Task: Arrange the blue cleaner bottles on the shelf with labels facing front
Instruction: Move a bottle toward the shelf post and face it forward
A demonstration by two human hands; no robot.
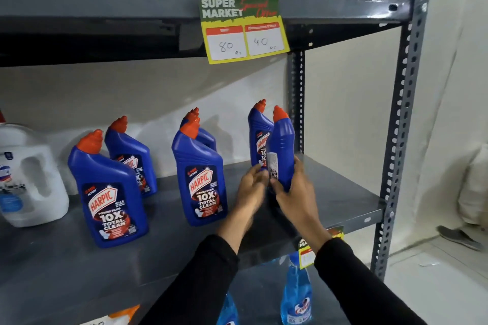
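Several blue Harpic bottles with red caps stand on the grey shelf (343, 192). At the left, one bottle (108, 192) faces front with another (132, 150) behind it. In the middle, a front-facing bottle (200, 179) hides most of another (203, 134). At the right, my right hand (295, 192) grips a bottle (284, 148) turned edge-on, its white back label showing. My left hand (250, 187) touches its lower left side, fingers blurred. Just behind stands another bottle (260, 137) with its label facing front.
A white jug (29, 179) stands at the shelf's left end. A yellow price tag (243, 26) hangs from the upper shelf (105, 8). Light-blue spray bottles (295, 295) stand on the shelf below. The perforated grey upright (406, 113) bounds the right side.
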